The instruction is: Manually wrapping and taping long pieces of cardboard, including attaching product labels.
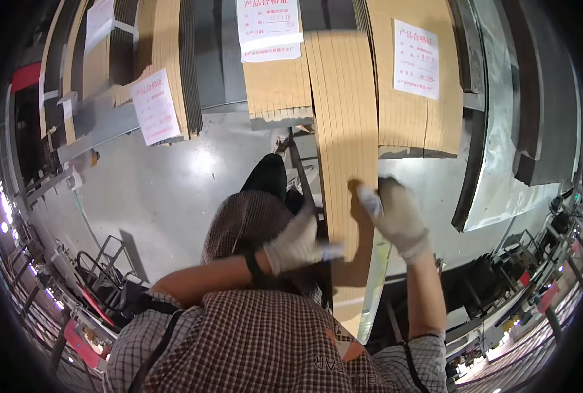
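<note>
A long stack of tan strips [347, 131] runs lengthwise in front of me, its near end reaching toward my body. My left hand [296, 243], in a whitish glove, is at the stack's left side with its pale bluish fingertips over the edge. Motion smears its fingers. My right hand [401, 219], also gloved, is farther forward at the right edge, a pale bluish tip pointing over the tan top. Blur hides how its fingers are closed. Below it, a shiny, clear-looking strip [375, 291] lies along the stack's right side.
Tan bundles with white paper labels lie beyond, at the middle [278, 85] and right [402, 121]. More labelled bundles [163, 59] and dark strips [190, 72] are at the far left. Dark strips [546, 157] rest on a metal surface [501, 177] at right. Grey floor [167, 190] shows below.
</note>
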`<state>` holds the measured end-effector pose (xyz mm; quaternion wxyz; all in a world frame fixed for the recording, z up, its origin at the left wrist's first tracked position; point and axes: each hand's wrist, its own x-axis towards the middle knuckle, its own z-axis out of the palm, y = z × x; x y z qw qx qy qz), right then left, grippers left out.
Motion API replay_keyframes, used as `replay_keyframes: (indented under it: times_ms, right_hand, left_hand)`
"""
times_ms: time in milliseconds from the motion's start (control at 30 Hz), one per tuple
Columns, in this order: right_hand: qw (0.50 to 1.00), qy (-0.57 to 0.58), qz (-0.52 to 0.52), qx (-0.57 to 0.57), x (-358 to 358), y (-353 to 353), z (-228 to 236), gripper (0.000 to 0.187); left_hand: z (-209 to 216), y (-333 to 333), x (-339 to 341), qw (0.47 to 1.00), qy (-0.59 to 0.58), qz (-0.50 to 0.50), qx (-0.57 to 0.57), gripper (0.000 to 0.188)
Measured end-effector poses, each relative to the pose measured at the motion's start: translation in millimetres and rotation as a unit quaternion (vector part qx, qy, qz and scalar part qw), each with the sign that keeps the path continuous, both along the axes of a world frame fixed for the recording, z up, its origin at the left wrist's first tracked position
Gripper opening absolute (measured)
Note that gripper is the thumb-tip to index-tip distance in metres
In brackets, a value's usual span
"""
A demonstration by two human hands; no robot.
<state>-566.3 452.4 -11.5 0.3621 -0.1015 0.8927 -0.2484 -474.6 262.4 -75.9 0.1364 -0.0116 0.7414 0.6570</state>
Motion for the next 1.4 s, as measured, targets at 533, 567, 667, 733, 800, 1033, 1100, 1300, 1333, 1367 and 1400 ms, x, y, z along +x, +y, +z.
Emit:
replay_keyframes:
  times_ms: [533, 567, 667, 733, 800, 1033, 1100, 1300, 1333, 1367, 1400]
  right_hand:
    - [0.965, 0.143, 0.21, -0.066, 45, -15, 104, 0.041]
    - [0.944, 0.112, 0.308, -0.046, 54, -35, 116, 0.043]
    - [0.935, 0.049, 0.342, -0.078, 43, -19, 112, 0.046]
    - [0.934, 0.185, 0.302, 0.038, 25, 1, 114, 0.04]
    - [0.957, 0.237, 0.156, 0.061, 12, 39, 70, 0.018]
    - [0.941, 0.271, -0.197, -0.048, 66, 36, -14, 0.035]
    - [0.926, 0.279, -0.253, -0.004, 100, 8, 2, 0.06]
    - [0.902, 0.266, -0.339, 0.002, 138, -51, -17, 0.091]
    - [0.903, 0.284, -0.322, 0.015, 140, -52, -20, 0.092]
    - [0.9, 0.307, -0.308, 0.036, 138, -50, -21, 0.093]
    - [0.901, 0.323, -0.29, 0.034, 134, -50, -19, 0.093]
  left_hand:
    - [80, -34, 8, 0.966, -0.204, -0.053, 0.148, 0.044]
    - [91, -38, 21, 0.967, -0.199, -0.092, 0.129, 0.035]
    - [93, -64, 37, 0.94, -0.276, -0.109, 0.168, 0.019]
    - [66, -77, 30, 0.948, -0.27, -0.081, 0.149, 0.015]
    - [13, -75, 28, 0.957, -0.241, -0.074, 0.146, 0.016]
    - [-234, 9, 69, 0.97, -0.212, -0.006, 0.121, 0.049]
    - [-182, 36, 26, 0.986, -0.106, -0.131, 0.011, 0.079]
    - [-189, 44, 8, 0.98, -0.069, -0.161, 0.096, 0.057]
    - [-186, 42, 7, 0.979, -0.058, -0.166, 0.106, 0.053]
    - [-171, 0, 10, 0.955, -0.184, -0.222, 0.074, 0.044]
    - [-150, -44, 29, 0.921, -0.283, -0.114, 0.241, 0.041]
